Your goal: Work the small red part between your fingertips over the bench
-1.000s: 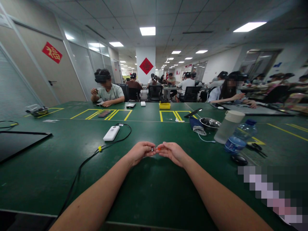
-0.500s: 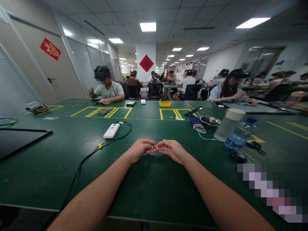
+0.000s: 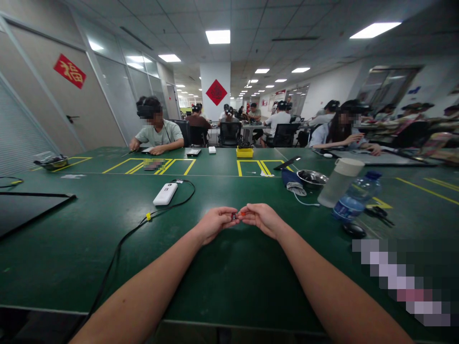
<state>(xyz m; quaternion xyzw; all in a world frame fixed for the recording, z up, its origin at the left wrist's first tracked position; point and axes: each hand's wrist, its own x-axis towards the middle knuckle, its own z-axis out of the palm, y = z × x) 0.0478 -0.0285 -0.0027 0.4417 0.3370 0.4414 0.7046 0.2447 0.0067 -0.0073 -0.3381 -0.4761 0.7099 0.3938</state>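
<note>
Above the green table (image 3: 215,286), my two hands meet fingertip to fingertip. My left hand (image 3: 216,223) pinches a small dark piece with a pale or metallic face (image 3: 234,216); its kind is too small to make out. Between the fingertips of my right hand (image 3: 263,220) is a tiny orange piece (image 3: 243,214), mostly covered by the fingers. The two pieces sit close together, and I cannot tell whether they touch. A white power bank (image 3: 165,194) with a black cable (image 3: 132,231) lies left of my hands.
To the right stand a frosted bottle (image 3: 339,184), a blue-capped water bottle (image 3: 356,196), a metal bowl (image 3: 311,178) and a black mouse (image 3: 354,230). A black tray (image 3: 32,210) lies at left. A yellow box (image 3: 244,152) stands farther back. Other people sit across the table.
Both hands have shifted slightly to the right in view, still close together with their small pieces. The person across at left has lowered a raised hand to the table.
</note>
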